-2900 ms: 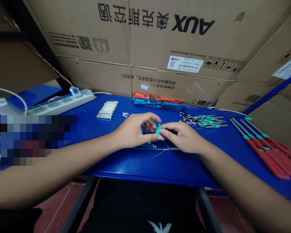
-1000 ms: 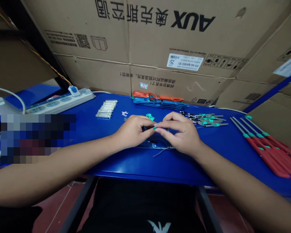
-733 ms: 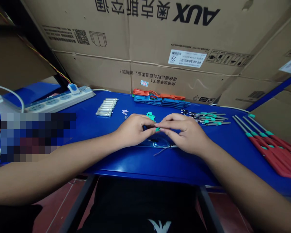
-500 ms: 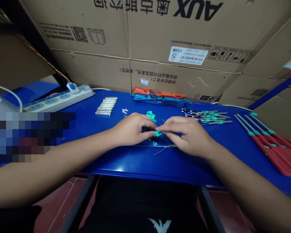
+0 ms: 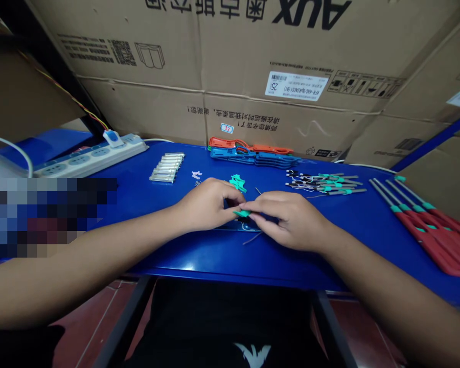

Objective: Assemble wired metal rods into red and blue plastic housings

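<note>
My left hand (image 5: pixel 207 204) and my right hand (image 5: pixel 287 219) meet over the middle of the blue table (image 5: pixel 145 204). Both pinch a small teal plastic piece (image 5: pixel 242 213) between their fingertips, low over the surface. A thin metal wire (image 5: pixel 253 237) lies on the table just under the hands. Several loose teal pieces (image 5: pixel 237 182) sit a little behind my left hand.
Clear tubes (image 5: pixel 167 167) lie at the back left beside a white power strip (image 5: pixel 92 156). Orange and blue flat tools (image 5: pixel 249 153) are stacked against the cardboard boxes (image 5: pixel 253 76). Teal-tipped probes (image 5: pixel 325 184) and red-handled screwdrivers (image 5: pixel 429 230) lie to the right.
Both hands have sunk lower toward the table while keeping the teal piece pinched. The view has tilted down slightly.
</note>
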`<act>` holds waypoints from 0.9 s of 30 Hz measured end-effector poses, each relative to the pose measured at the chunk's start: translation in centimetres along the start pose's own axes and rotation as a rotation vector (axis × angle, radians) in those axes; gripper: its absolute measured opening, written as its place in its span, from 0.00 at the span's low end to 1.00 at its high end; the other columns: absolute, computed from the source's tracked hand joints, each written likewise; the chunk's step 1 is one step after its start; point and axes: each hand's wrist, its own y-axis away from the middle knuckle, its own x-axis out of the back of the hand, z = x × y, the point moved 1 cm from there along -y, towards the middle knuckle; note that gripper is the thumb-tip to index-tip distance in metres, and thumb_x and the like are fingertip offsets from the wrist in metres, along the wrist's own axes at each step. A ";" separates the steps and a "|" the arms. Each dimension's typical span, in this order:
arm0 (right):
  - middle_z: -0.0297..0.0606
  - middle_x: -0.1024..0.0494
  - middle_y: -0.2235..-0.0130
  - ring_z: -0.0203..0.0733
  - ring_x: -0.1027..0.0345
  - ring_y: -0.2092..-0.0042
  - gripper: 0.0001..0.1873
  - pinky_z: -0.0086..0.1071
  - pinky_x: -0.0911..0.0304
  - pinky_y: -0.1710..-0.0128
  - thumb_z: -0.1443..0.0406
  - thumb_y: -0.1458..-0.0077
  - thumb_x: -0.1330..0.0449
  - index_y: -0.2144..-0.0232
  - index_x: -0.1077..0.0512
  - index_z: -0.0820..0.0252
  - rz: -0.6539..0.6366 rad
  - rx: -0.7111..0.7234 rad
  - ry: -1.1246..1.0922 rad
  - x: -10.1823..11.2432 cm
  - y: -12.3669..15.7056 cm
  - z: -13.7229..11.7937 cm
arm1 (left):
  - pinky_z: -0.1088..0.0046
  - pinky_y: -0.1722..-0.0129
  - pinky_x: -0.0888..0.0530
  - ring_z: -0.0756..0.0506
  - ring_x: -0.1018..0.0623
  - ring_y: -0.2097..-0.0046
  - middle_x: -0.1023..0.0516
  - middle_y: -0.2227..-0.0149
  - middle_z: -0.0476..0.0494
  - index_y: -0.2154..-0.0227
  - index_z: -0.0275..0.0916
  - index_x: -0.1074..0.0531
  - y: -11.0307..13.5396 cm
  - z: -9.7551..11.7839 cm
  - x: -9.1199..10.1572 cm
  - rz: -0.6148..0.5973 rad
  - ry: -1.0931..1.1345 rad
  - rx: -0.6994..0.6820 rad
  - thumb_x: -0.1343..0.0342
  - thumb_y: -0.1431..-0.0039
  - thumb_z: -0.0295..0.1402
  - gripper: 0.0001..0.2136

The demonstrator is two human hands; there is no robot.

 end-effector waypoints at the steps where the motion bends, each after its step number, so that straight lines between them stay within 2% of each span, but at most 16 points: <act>1: 0.38 0.19 0.61 0.39 0.26 0.61 0.15 0.31 0.32 0.60 0.71 0.38 0.43 0.51 0.23 0.58 -0.001 -0.003 -0.001 0.0 0.0 -0.1 | 0.77 0.67 0.29 0.50 0.21 0.68 0.18 0.69 0.49 0.69 0.38 0.20 0.0 0.0 -0.1 -0.010 0.004 0.004 0.41 0.43 0.26 0.05; 4: 0.38 0.19 0.62 0.38 0.27 0.63 0.15 0.31 0.32 0.61 0.72 0.40 0.42 0.53 0.23 0.58 0.001 -0.014 -0.002 0.0 -0.1 -0.2 | 0.77 0.67 0.29 0.50 0.21 0.67 0.18 0.69 0.49 0.68 0.38 0.20 0.0 -0.1 -0.2 -0.027 0.012 0.021 0.40 0.45 0.25 0.05; 7: 0.37 0.20 0.63 0.38 0.29 0.64 0.15 0.31 0.33 0.63 0.72 0.41 0.42 0.53 0.23 0.58 0.025 -0.036 0.021 0.2 -0.1 -0.1 | 0.76 0.65 0.28 0.49 0.20 0.65 0.17 0.67 0.49 0.65 0.38 0.20 -0.1 -0.2 -0.3 -0.034 0.055 0.055 0.43 0.41 0.28 0.07; 11: 0.37 0.24 0.65 0.38 0.31 0.66 0.17 0.32 0.34 0.64 0.72 0.42 0.44 0.52 0.23 0.58 0.080 -0.030 0.068 0.6 0.0 0.2 | 0.75 0.66 0.26 0.49 0.20 0.67 0.18 0.68 0.47 0.61 0.37 0.21 -0.3 -0.8 -0.6 -0.028 0.299 0.195 0.50 0.32 0.39 0.14; 13: 0.37 0.25 0.66 0.37 0.32 0.67 0.18 0.31 0.35 0.66 0.73 0.43 0.45 0.53 0.23 0.58 0.091 -0.027 0.059 0.8 0.0 0.1 | 0.76 0.67 0.25 0.50 0.21 0.68 0.19 0.68 0.46 0.60 0.36 0.22 -0.4 -1.1 -0.7 -0.031 0.434 0.237 0.48 0.33 0.43 0.16; 16: 0.37 0.26 0.66 0.37 0.33 0.67 0.18 0.31 0.36 0.66 0.74 0.44 0.45 0.54 0.23 0.58 0.086 -0.057 0.048 1.0 0.0 -0.1 | 0.76 0.67 0.25 0.50 0.21 0.68 0.18 0.68 0.45 0.60 0.35 0.22 -0.5 -1.3 -0.7 -0.045 0.536 0.219 0.45 0.34 0.44 0.16; 20: 0.35 0.25 0.67 0.37 0.32 0.67 0.18 0.31 0.36 0.65 0.75 0.47 0.43 0.55 0.25 0.58 0.107 -0.127 0.043 1.0 -0.1 0.0 | 0.73 0.63 0.25 0.49 0.21 0.66 0.18 0.68 0.45 0.65 0.35 0.20 -0.4 -1.1 -0.6 -0.044 0.393 0.092 0.46 0.33 0.42 0.16; 24: 0.33 0.24 0.68 0.36 0.29 0.67 0.18 0.30 0.34 0.65 0.74 0.49 0.41 0.54 0.26 0.60 0.143 -0.227 -0.007 0.4 -0.2 0.4 | 0.71 0.57 0.25 0.47 0.20 0.59 0.18 0.61 0.44 0.60 0.38 0.20 -0.2 -0.5 -0.4 0.078 0.169 -0.026 0.37 0.40 0.39 0.11; 27: 0.33 0.22 0.67 0.35 0.28 0.67 0.15 0.28 0.33 0.67 0.73 0.47 0.40 0.56 0.26 0.58 0.197 -0.261 -0.080 -0.1 -0.3 0.2 | 0.73 0.62 0.27 0.47 0.21 0.64 0.19 0.66 0.45 0.63 0.38 0.20 -0.1 -0.1 -0.7 0.127 0.083 -0.016 0.33 0.44 0.40 0.11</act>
